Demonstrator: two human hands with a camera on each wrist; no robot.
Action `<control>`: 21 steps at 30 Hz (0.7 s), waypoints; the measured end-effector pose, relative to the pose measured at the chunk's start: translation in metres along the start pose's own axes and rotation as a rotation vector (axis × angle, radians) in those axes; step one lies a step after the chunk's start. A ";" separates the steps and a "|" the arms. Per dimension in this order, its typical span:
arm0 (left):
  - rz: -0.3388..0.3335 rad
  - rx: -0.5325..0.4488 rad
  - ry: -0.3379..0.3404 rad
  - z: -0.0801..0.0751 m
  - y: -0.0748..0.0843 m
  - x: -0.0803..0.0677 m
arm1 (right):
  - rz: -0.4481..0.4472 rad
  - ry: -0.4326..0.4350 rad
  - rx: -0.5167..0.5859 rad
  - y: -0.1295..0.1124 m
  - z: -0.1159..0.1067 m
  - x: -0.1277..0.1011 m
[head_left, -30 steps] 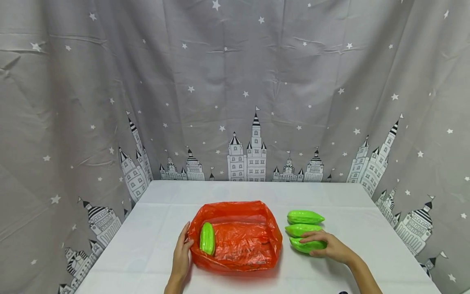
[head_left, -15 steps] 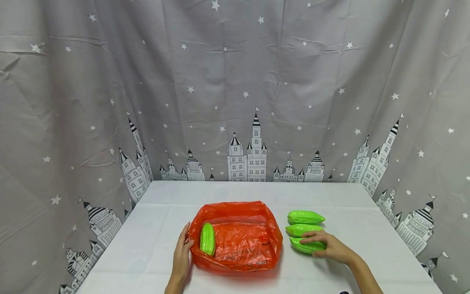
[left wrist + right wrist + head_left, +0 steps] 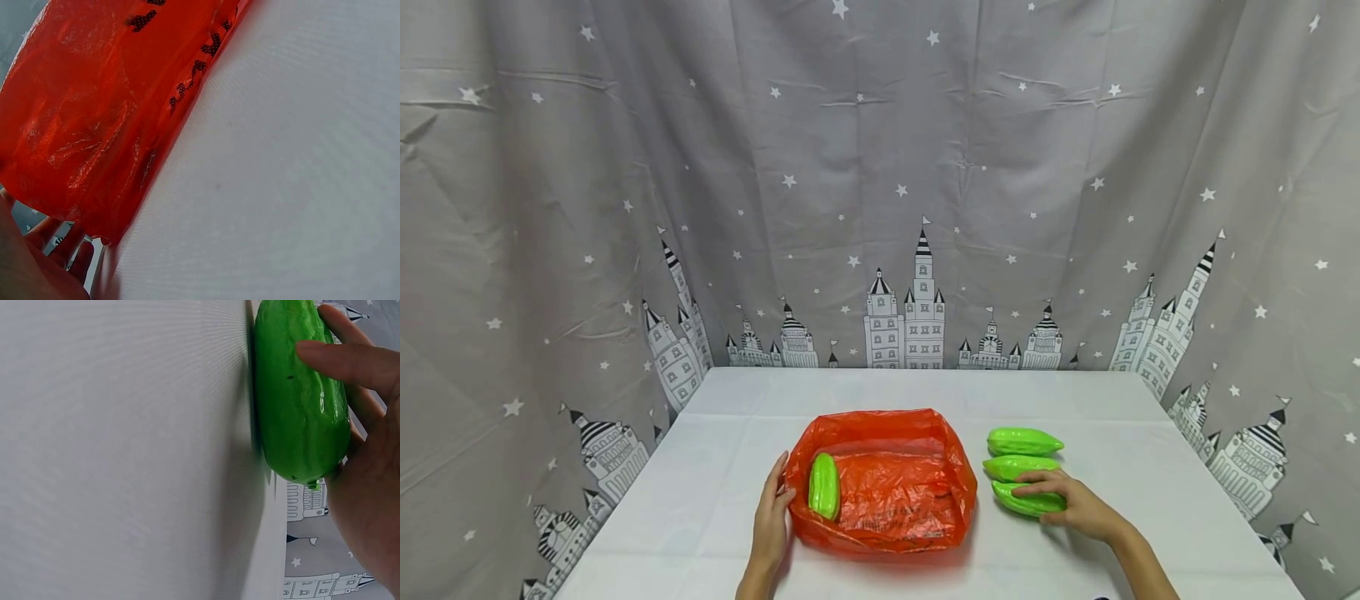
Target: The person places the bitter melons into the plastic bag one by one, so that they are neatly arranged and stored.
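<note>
A red plastic bag (image 3: pixel 895 492) lies with its mouth spread wide, and one bright green bitter melon (image 3: pixel 824 487) is inside at its left. My left hand (image 3: pixel 769 521) touches the bag's left side with loosely straight fingers; the left wrist view shows these fingers (image 3: pixel 67 247) at the bag's edge. To the right of the bag, three more bitter melons lie in a column. My right hand (image 3: pixel 1078 507) grips the front melon (image 3: pixel 1026 502), its thumb on the near side and its fingers over the top and far side. In the right wrist view this melon (image 3: pixel 300 394) stays close over the white surface.
The middle melon (image 3: pixel 1011 468) lies right against the front one, and the back melon (image 3: pixel 1022 441) is just beyond. A white cloth (image 3: pixel 700 483) covers the table. Behind it hangs a grey curtain (image 3: pixel 880 125) with stars and castles.
My right thumb has shifted slightly to the right along the near side of the front melon. The left hand and the bag have stayed in place.
</note>
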State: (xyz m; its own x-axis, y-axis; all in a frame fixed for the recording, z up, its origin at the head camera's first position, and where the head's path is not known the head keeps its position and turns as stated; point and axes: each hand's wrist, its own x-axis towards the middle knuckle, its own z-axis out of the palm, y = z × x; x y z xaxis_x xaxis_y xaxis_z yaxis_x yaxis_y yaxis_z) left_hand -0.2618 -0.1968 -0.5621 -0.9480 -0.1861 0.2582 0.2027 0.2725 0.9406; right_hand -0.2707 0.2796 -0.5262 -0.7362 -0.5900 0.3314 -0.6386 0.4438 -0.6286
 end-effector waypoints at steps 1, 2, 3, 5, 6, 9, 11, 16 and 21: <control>-0.001 0.001 0.000 0.000 0.000 0.000 | -0.001 0.002 -0.003 0.000 0.000 0.000; -0.001 0.001 0.001 0.000 0.000 0.000 | 0.001 0.002 -0.003 0.001 0.000 0.000; 0.000 0.002 0.001 0.000 0.000 0.000 | -0.001 0.002 -0.004 0.001 0.000 0.000; -0.002 0.006 0.001 0.000 0.000 0.000 | 0.008 0.003 0.000 0.001 0.001 0.000; -0.003 0.005 0.001 0.000 -0.001 0.000 | 0.015 0.004 0.004 0.001 0.001 0.000; -0.004 0.005 0.001 0.000 -0.001 0.000 | 0.025 0.006 0.012 0.000 0.001 0.000; -0.002 0.004 0.001 0.000 -0.002 0.000 | 0.020 0.010 0.005 -0.001 0.001 0.000; 0.004 -0.002 0.008 0.000 -0.002 0.000 | -0.011 0.027 -0.036 -0.002 0.001 0.002; 0.004 0.006 0.008 0.000 -0.001 -0.001 | -0.036 0.044 -0.085 0.002 0.004 0.002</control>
State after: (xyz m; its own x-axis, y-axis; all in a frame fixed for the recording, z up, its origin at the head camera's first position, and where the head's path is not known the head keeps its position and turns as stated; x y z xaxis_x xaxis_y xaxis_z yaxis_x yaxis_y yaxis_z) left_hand -0.2612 -0.1971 -0.5630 -0.9453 -0.1922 0.2635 0.2048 0.2789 0.9382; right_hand -0.2731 0.2768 -0.5297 -0.7204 -0.5773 0.3843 -0.6801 0.4798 -0.5543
